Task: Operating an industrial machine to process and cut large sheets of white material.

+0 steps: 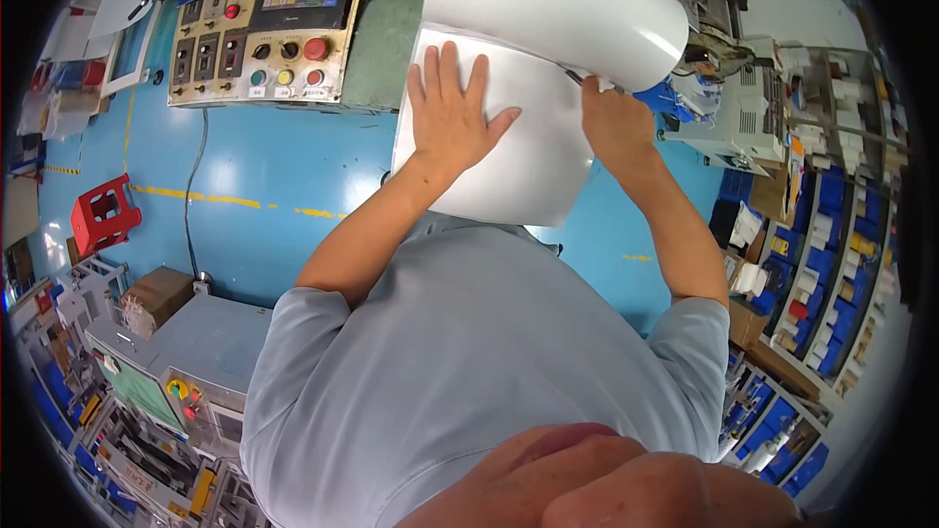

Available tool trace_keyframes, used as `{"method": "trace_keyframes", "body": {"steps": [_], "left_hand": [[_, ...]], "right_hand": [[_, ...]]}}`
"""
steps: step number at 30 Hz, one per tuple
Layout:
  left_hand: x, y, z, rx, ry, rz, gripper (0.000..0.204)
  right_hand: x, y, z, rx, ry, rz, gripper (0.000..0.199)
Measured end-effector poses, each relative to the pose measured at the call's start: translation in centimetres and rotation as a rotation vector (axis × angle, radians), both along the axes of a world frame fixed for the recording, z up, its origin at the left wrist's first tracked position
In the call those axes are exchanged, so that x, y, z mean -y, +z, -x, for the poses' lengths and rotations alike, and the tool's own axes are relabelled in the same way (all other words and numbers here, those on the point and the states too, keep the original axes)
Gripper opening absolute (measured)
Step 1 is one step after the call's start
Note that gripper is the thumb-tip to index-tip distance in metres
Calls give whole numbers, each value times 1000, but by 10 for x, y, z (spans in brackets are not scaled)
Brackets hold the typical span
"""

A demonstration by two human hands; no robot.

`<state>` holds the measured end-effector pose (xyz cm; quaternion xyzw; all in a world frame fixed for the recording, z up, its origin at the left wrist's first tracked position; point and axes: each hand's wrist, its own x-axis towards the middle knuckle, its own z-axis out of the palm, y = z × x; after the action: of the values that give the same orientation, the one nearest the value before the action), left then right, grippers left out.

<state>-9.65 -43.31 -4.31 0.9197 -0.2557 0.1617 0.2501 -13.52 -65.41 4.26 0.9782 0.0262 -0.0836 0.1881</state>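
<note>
My left hand (452,117) lies flat with fingers spread on a silvery-white sheet (523,171). Beyond it a large roll (548,0) of the same glossy material curves up, and a dark line runs between roll and sheet. At the right end of that line my right hand (618,119) is closed around a slim, dark, knife-like tool (570,73). Its tip points left along the line; most of the handle is hidden in my fingers. The sheet's near edge hangs close to my body.
A control panel (259,34) with buttons and a screen stands at far left. On the blue floor sits a red plastic stool (105,215). A grey machine cabinet (210,342) is at near left. Shelves with blue bins (822,264) line the right, with machinery behind the roll.
</note>
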Motion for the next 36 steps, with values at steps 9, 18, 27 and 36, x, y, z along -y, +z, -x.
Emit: {"method": "trace_keyframes", "body": {"steps": [9,18,27,36], "left_hand": [[-18,9,-18,-53,-11,561,75],[-42,86,-142,-994,-242,741,72],[-13,127,-132,-864,-327,978,59],[20,227,-126,-709,-379,953,59]], "right_hand": [[132,21,87,99,-474,-186,19],[59,-54,88,646,-804,-1852,33],[60,14,0,720,-582,-2040,22],[132,93,-18,803,-279,-2001,25]]}}
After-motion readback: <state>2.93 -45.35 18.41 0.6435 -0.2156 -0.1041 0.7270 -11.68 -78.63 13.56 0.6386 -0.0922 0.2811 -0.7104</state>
